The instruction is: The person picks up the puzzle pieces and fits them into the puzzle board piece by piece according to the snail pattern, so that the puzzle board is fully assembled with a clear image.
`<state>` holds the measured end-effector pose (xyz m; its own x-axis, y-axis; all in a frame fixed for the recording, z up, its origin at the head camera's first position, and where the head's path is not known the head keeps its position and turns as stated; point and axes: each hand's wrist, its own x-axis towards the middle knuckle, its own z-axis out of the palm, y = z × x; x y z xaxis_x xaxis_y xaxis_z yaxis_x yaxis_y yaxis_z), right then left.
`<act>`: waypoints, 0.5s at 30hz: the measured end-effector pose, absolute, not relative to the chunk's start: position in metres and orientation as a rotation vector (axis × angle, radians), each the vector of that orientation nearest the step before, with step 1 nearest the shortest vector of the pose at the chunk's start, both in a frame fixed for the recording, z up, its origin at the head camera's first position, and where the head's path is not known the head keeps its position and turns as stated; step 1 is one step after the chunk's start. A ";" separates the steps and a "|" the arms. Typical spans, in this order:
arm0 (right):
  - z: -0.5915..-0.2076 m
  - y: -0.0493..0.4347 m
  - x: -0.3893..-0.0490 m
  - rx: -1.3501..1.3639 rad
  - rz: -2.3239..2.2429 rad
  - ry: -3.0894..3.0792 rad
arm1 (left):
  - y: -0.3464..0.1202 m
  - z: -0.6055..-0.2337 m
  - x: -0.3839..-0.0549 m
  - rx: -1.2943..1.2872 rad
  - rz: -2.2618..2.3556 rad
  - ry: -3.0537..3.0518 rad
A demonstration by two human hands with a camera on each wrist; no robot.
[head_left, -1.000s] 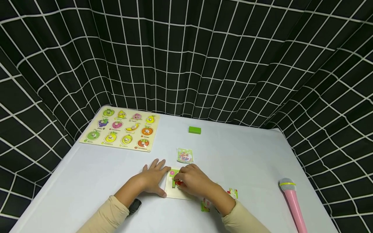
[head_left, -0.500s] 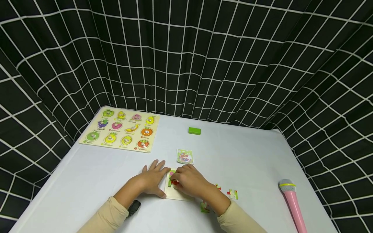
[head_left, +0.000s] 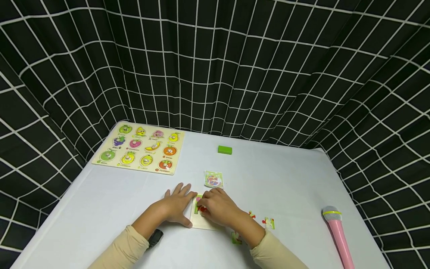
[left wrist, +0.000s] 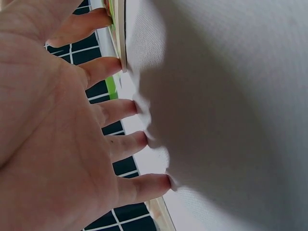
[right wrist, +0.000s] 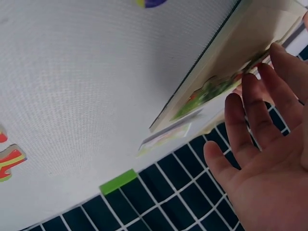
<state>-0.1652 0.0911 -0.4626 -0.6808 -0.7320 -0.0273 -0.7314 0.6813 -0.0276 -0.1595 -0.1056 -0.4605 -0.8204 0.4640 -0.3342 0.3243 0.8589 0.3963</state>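
A small pale wooden puzzle board (head_left: 205, 223) lies on the table between the hands. My left hand (head_left: 176, 207) has its fingers spread, thumb and index finger touching the board's left edge (left wrist: 121, 41). My right hand (head_left: 220, 208) bends over the board and pinches a red and green jigsaw piece (head_left: 200, 209) between thumb and fingertips, partly hidden by the fingers. At the board's upper left, a green piece with a pink spot (head_left: 198, 198) shows. In the right wrist view the right hand's (right wrist: 269, 159) fingertips meet at the pieces lying in the board (right wrist: 211, 91).
Loose jigsaw pieces lie right of the board, one (head_left: 268, 223) beyond the right forearm and another (head_left: 236, 238) beside it. A picture card (head_left: 213, 179) and green block (head_left: 224, 150) lie behind. A fruit puzzle (head_left: 158, 155) sits back left, a pink toy microphone (head_left: 340, 237) at right.
My right hand has shifted slightly left with the red and green piece, bringing it beneath the pink-spotted piece. The left hand has stayed in place.
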 end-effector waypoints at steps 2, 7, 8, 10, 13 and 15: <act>-0.464 0.090 -0.165 -1.245 -0.023 2.850 | -0.107 -0.461 -0.159 0.579 0.454 2.609; -0.465 0.087 -0.165 -1.263 -0.031 2.856 | -0.107 -0.462 -0.159 0.574 0.429 2.615; -0.465 0.087 -0.165 -1.256 -0.032 2.861 | -0.107 -0.462 -0.160 0.580 0.421 2.617; -0.465 0.088 -0.165 -1.235 -0.037 2.869 | -0.106 -0.462 -0.161 0.599 0.410 2.623; -0.464 0.088 -0.165 -1.208 -0.043 2.873 | -0.105 -0.462 -0.162 0.614 0.404 2.624; -0.463 0.088 -0.165 -1.216 -0.048 2.862 | -0.106 -0.462 -0.161 0.601 0.407 2.619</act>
